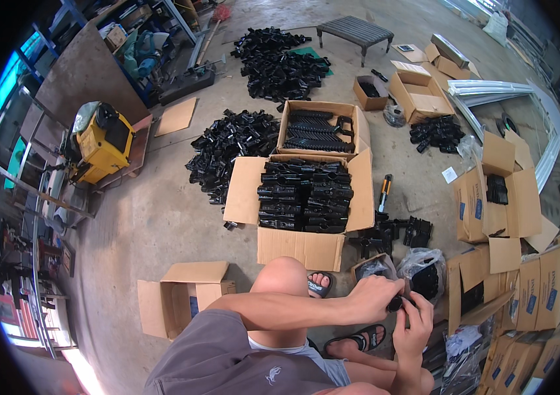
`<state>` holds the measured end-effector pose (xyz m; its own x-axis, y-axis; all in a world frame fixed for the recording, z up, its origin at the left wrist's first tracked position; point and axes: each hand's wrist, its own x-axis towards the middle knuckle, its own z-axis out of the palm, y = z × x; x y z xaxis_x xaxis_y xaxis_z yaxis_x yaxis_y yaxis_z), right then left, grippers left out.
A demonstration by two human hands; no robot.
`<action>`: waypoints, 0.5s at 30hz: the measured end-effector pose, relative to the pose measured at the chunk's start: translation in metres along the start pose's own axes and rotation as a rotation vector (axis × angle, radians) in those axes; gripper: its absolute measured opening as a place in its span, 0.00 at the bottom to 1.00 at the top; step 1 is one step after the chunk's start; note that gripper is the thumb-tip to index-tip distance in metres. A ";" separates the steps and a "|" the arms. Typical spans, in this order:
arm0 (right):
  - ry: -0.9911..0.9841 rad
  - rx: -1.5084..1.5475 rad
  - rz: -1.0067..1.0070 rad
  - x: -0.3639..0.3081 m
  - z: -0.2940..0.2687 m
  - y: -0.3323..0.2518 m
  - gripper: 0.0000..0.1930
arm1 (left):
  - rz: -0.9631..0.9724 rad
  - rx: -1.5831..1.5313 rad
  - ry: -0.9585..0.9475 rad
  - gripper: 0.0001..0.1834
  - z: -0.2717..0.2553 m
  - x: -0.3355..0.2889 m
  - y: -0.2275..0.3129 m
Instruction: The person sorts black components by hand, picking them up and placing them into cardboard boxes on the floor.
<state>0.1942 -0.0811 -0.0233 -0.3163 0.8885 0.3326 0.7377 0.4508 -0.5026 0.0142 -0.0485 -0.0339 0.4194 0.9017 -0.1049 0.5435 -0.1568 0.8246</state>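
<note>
Grip: both hands were closed together on one small black part point(395, 303), held above the person's right foot.
Left hand point(373, 297): reached across the raised knee, fingers curled over the top of the part — clamped on it.
Right hand point(415, 326): came up from below, fingers wrapped around the lower side of the same part; the two hands touched.
Part: small, dark and rounded at the visible end; its finer shape could not be told.
Just beyond the hands: a clear plastic bag point(425, 270) holding black pieces, and a small open box point(373, 266) beside it.
Feet: sandals point(359, 339) on both feet, on the concrete floor.
Ahead: a large open cardboard box point(303, 247) packed with rows of black parts; a second open box point(359, 125) behind it, also filled.
Floor: loose heaps of black parts point(227, 141) to the left of the boxes and further back; a small cluster point(392, 232) near the front box's right corner.
Right side: stacked cartons point(543, 289) — some open, some flat.
Left side: a yellow machine point(99, 141) near the shelving.
</note>
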 end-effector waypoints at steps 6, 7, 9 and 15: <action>-0.006 0.034 0.017 -0.003 0.001 0.002 0.10 | -0.029 0.051 -0.040 0.22 0.004 0.001 -0.003; -0.007 0.034 0.018 -0.003 0.000 0.002 0.10 | -0.020 0.055 -0.037 0.22 0.006 0.000 -0.003; -0.027 0.041 0.023 0.000 -0.003 0.000 0.11 | -0.011 0.058 -0.034 0.22 0.006 0.000 -0.002; -0.038 0.071 0.042 -0.005 -0.003 0.003 0.12 | 0.004 0.011 -0.038 0.21 0.003 0.001 0.001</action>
<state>0.1999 -0.0846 -0.0239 -0.3093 0.9088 0.2800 0.7070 0.4167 -0.5714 0.0176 -0.0493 -0.0347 0.4485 0.8852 -0.1232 0.5498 -0.1646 0.8189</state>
